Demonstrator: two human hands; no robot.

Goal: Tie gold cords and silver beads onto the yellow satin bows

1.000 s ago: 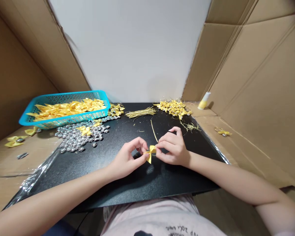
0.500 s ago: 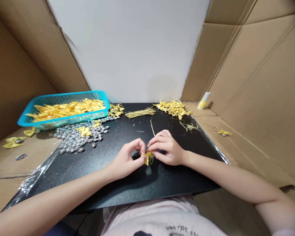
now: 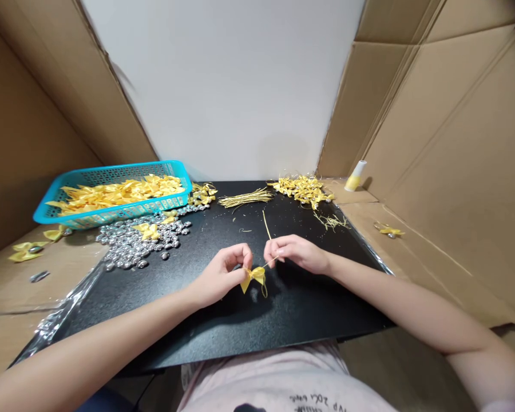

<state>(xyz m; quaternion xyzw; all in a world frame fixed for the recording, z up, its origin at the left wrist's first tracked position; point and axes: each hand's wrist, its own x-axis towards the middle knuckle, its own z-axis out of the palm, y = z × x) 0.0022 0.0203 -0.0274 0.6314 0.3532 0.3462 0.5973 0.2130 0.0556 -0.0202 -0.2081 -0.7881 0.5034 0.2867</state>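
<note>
My left hand pinches a yellow ribbon bow by its left side, just above the black tabletop. From the bow a thin gold cord stretches to my right hand, whose fingers are closed on its far end. Below the bow's right side hangs a small cord loop. Just beyond my right fingers a straight piece of gold cord shows; whether they touch it I cannot tell.
A blue basket of yellow bows stands at back left, with silver beads before it. Gold cords lie at the back, beside a pile of beaded bows and cord scraps. A thread cone stands right.
My right hand has moved right, away from the bow, drawing the gold cord out straight. My left hand still holds the bow, which is now more visible and slightly further left.
</note>
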